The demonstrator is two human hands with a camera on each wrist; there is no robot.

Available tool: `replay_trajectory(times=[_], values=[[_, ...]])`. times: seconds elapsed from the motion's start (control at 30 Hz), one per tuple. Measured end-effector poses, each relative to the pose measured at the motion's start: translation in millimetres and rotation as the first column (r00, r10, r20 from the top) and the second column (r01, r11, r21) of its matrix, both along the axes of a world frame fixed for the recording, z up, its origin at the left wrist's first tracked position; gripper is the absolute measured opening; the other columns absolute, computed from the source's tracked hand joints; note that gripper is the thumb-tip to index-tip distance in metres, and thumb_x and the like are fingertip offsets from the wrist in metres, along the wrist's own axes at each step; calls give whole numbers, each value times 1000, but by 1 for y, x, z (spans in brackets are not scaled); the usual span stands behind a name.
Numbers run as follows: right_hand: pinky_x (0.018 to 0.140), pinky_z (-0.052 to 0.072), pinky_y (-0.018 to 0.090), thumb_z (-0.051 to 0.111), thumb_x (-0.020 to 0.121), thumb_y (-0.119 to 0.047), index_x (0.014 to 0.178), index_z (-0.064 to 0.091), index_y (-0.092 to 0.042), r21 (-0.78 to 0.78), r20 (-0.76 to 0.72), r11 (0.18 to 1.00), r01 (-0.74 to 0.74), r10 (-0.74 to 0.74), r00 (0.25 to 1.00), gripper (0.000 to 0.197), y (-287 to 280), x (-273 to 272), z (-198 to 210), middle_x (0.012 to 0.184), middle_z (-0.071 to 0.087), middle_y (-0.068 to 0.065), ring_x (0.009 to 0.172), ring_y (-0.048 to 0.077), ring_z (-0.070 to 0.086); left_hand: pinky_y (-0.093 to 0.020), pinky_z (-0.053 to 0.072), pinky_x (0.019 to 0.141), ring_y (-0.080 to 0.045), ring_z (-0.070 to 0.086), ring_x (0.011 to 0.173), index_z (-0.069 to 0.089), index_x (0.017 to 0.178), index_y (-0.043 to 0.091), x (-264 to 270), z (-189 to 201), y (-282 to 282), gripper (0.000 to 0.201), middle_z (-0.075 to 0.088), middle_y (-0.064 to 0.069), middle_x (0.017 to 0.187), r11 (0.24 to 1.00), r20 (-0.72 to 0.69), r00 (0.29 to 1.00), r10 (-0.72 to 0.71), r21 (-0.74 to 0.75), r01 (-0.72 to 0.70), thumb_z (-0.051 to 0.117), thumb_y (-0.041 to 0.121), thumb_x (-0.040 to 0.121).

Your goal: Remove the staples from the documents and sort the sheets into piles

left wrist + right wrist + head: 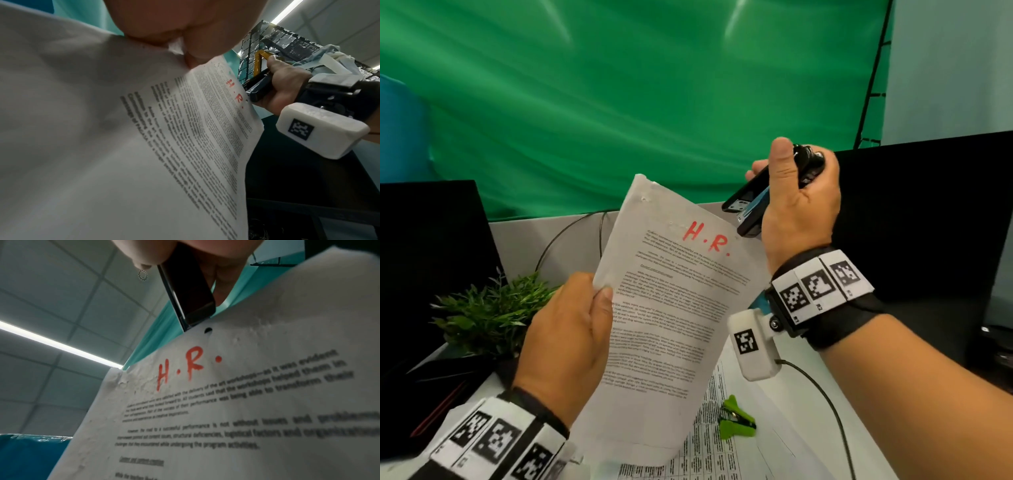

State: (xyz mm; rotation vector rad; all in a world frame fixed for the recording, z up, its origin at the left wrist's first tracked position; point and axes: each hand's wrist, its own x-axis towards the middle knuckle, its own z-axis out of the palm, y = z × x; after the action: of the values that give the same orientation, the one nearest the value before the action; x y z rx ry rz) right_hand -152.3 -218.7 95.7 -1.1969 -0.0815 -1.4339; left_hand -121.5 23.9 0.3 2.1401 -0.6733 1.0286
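Near edge of the counter (784,404): one printed table sheet (709,442) lies flat, with one green staple remover (736,419) resting on it, untouched.

Above that, the left hand (566,342) pinches the left edge of one text document marked "H.R." (671,301), thumb on the front and fingers behind, holding it up off the counter and tilted. How many sheets it holds I can't tell. Top margin is pocked with old staple holes, plus one punched hole (208,330) near the top edge. No staple visible in any view.

Right hand (799,209) is wrapped around one black stapler (750,205), thumb along its top, nose just at the document's top right edge; the right wrist view shows the tip touching or nearly touching the paper edge.

Far: one dark laptop (431,274) left, one small green plant (489,311) beside it, one dark monitor (928,219) right, green backdrop (619,102) behind.

Risks, my read:
- Wrong tool is in hand. If the stapler closes on that corner it adds a staple instead of removing one.
- Paper is held by one edge only; pushing the stapler nose at it would buckle or tear the already perforated margin.
- A pinch that light could let sheets slide apart and drop onto the table sheet, mixing piles.
- Counts: 2 hands, 1 stapler, 1 remover, 1 held document, 1 sheet down.
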Motion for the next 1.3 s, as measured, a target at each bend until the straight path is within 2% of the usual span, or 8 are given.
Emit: replay_trajectory(times=[0.17, 0.47, 0.83, 0.93, 1.03, 1.2, 1.27, 1.3], values=[[76, 60, 50, 56, 68, -88, 87, 50, -52, -4, -28, 998, 64, -64, 998, 41, 1, 2, -10, 89, 74, 6, 81, 26, 73, -21, 30, 49, -7, 44, 58, 39, 77, 16, -1, 1, -3, 27, 48, 6, 66, 1000, 5, 1000, 0, -26, 0, 51, 24, 101], [70, 55, 31, 60, 89, -59, 86, 52, -30, -31, -208, 990, 135, -139, 968, 31, -16, 10, -20, 78, 61, -10, 71, 8, 61, -22, 37, 51, -7, 49, 64, 48, 83, 9, -7, 1, -5, 27, 51, 9, 72, 999, 42, 998, -41, -26, 42, 46, 30, 101], [67, 50, 37, 72, 83, -47, 65, 51, -18, 134, -432, 988, -81, 132, 892, 40, -37, 32, -7, 66, 53, 0, 64, 21, 53, -21, 37, 52, -5, 52, 68, 53, 89, 12, -13, -6, -12, 26, 54, 9, 74, 996, 15, 996, -90, -15, 90, 44, 34, 99], [83, 60, 51, 74, 81, -46, 87, 60, -15, 373, -372, 893, -252, 392, 841, 35, -38, 28, -7, 97, 70, 18, 86, 36, 71, -22, 37, 52, -8, 51, 64, 50, 87, 10, -4, -11, -9, 26, 53, 5, 72, 999, -11, 999, -45, -10, 45, 45, 32, 100], [70, 61, 56, 71, 87, -44, 97, 61, -14, 665, -187, 698, -264, 498, 846, 33, -54, 19, -8, 102, 72, 17, 82, 37, 72, -25, 34, 52, -16, 48, 62, 48, 88, 5, 6, -8, 0, 24, 50, 2, 72, 998, -74, 997, 2, -59, -7, 49, 24, 103], [50, 58, 47, 56, 94, -16, 87, 53, -7, 603, -653, 769, -213, 629, 423, 11, -87, 22, -58, 83, 58, 15, 68, 31, 65, -29, 41, 63, -24, 56, 83, 55, 107, 3, 29, 24, 54, 23, 60, -9, 99, 917, -404, 915, -7, -368, -155, 52, 25, 103], [65, 57, 40, 57, 94, -10, 85, 57, -6, 156, -969, 955, -254, 198, 149, 10, -92, 32, -98, 85, 60, 18, 69, 30, 62, -16, 42, 50, -25, 56, 80, 60, 115, 2, 41, 24, 99, 27, 66, -17, 110, 911, -563, 826, -5, -343, -228, 53, 22, 99], [76, 52, 37, 63, 93, -16, 91, 61, -6, -195, -979, 914, -355, -204, 11, 10, -94, 36, -118, 94, 62, 19, 80, 29, 60, -10, 45, 53, -31, 54, 83, 61, 121, -1, 45, 19, 123, 31, 64, -24, 117, 907, -650, 760, 17, -309, -285, 51, 18, 99]])
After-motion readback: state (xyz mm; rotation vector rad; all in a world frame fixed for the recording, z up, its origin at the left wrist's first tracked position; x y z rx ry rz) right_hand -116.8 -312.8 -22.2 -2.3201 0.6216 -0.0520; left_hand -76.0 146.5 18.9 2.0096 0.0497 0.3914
